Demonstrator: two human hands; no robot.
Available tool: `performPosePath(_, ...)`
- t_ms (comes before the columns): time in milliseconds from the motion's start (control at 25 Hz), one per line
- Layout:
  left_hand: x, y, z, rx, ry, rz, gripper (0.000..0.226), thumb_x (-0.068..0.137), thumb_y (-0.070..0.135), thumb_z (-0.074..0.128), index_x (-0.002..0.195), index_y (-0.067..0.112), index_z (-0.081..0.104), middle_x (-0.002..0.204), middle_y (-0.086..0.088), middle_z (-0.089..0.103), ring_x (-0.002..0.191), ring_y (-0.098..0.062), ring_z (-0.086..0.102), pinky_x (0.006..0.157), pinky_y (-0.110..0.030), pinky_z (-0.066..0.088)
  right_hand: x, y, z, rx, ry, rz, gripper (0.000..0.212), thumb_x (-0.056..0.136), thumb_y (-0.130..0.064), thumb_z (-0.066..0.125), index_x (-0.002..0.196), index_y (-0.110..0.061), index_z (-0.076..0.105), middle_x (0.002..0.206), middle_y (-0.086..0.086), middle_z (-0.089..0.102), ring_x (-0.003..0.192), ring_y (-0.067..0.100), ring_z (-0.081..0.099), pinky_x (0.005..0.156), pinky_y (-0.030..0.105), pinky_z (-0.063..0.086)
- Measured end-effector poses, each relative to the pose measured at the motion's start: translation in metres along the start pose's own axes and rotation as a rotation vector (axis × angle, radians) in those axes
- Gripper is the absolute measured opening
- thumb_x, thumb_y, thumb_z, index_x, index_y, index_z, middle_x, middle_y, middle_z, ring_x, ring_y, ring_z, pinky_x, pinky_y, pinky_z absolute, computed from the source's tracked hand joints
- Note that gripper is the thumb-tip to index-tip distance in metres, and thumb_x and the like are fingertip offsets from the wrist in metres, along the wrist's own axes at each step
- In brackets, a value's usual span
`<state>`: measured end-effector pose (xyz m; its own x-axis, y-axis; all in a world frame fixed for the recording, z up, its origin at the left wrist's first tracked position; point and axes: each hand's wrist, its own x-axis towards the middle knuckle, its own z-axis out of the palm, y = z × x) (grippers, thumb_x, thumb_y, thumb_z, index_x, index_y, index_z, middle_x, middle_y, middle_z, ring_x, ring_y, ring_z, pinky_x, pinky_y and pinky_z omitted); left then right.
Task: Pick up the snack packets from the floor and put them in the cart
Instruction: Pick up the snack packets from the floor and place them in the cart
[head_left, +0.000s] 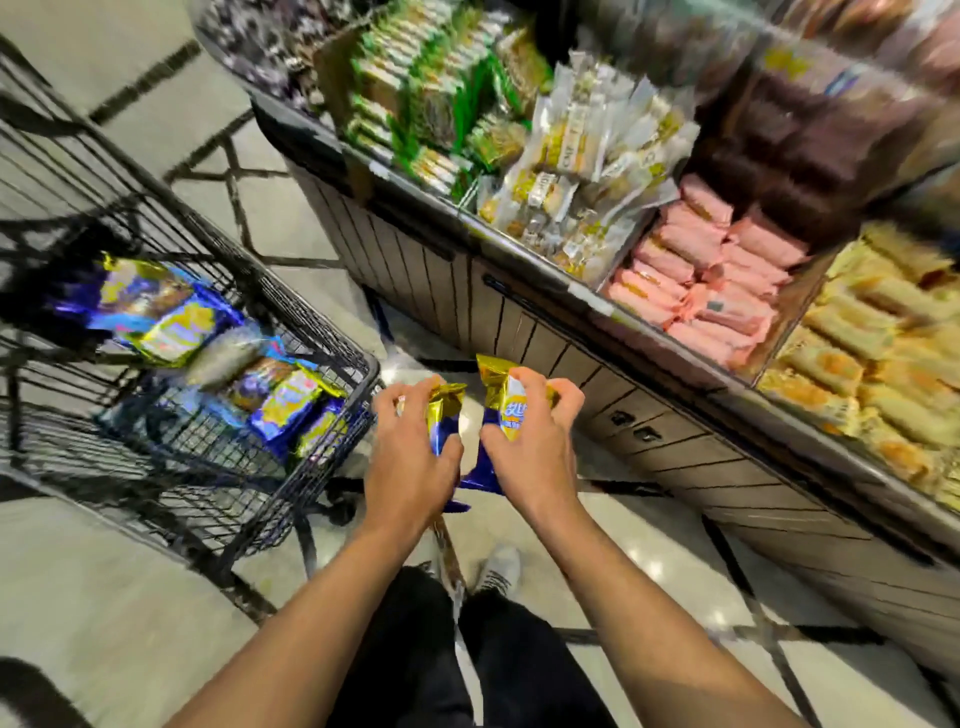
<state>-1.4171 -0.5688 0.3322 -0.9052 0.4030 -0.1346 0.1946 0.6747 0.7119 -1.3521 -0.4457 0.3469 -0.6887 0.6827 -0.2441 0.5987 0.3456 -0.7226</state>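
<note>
snack packets: two gold and blue packets are held above the floor, one in each hand, just beside the right corner of the cart.
left hand (410, 447): fingers closed around one packet (442, 415), gold end pointing up, blue end below the palm.
right hand (535, 441): fingers closed around the other packet (506, 397), label side facing the camera.
hands: close together, nearly touching at the thumbs.
cart (332, 467): black wire basket on the left, holding several packets in the cart (171, 317) of the same gold and blue kind.
floor (104, 597): light tiles with dark lines.
shelf (571, 291): on the right, bins with green, clear, pink and yellow wrapped snacks; picture is blurred there.
person: dark trousers and a light shoe (501, 566) below the arms.
</note>
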Motion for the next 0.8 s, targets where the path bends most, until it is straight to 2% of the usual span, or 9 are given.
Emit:
performPosePath(80,-0.014,-0.007,-0.025,-0.023,0.092,-0.040,0.063,0.076,0.014,0.072,0.134,0.026,0.049,0.132,-0.003,0.037,0.113,-0.015,0.047,0.094,-0.021,0.034,-0.010,-0.021,0.003,-0.033,-0.043,-0.085,0.062,0.073,-0.027,0.065,0.128,-0.041,0.041,0.126,-0.004,0.024,0.095,0.024,0.055,0.077,0.032,0.048)
performPosePath(280,-0.040,-0.029,-0.081,-0.041,0.213,-0.159,0.065,0.078,0.015,0.069,0.137,0.028,0.046,0.133,-0.007,0.035,0.118,-0.029,0.051,0.102,-0.039,0.042,-0.044,-0.070,0.026,-0.043,-0.117,-0.174,0.061,0.074,-0.026,0.066,0.128,-0.040,0.044,0.121,-0.003,0.027,0.095,0.024,0.055,0.082,0.034,0.049)
performPosePath(400,-0.048,-0.047,-0.111,-0.077,0.238,-0.167,0.063,0.079,0.017,0.069,0.137,0.027,0.046,0.133,-0.008,0.036,0.116,-0.032,0.053,0.100,-0.039,0.043,-0.066,-0.092,0.045,-0.058,-0.169,-0.228,0.062,0.072,-0.028,0.066,0.129,-0.039,0.044,0.120,-0.002,0.028,0.097,0.026,0.057,0.088,0.037,0.050)
performPosePath(640,-0.089,-0.098,-0.187,-0.058,0.283,-0.192,0.062,0.082,0.022,0.070,0.139,0.030,0.046,0.133,-0.002,0.037,0.112,-0.029,0.056,0.092,-0.041,0.050,-0.132,-0.146,0.102,-0.065,-0.189,-0.276,0.061,0.074,-0.027,0.065,0.128,-0.041,0.042,0.119,-0.005,0.026,0.087,0.020,0.059,0.081,0.037,0.053)
performPosePath(800,-0.116,-0.140,-0.241,-0.100,0.312,-0.211,0.062,0.082,0.022,0.070,0.137,0.034,0.045,0.131,0.001,0.037,0.108,-0.028,0.058,0.090,-0.041,0.051,-0.178,-0.185,0.150,-0.061,-0.217,-0.330,0.062,0.072,-0.030,0.064,0.129,-0.039,0.042,0.119,-0.003,0.027,0.093,0.023,0.059,0.087,0.040,0.052)
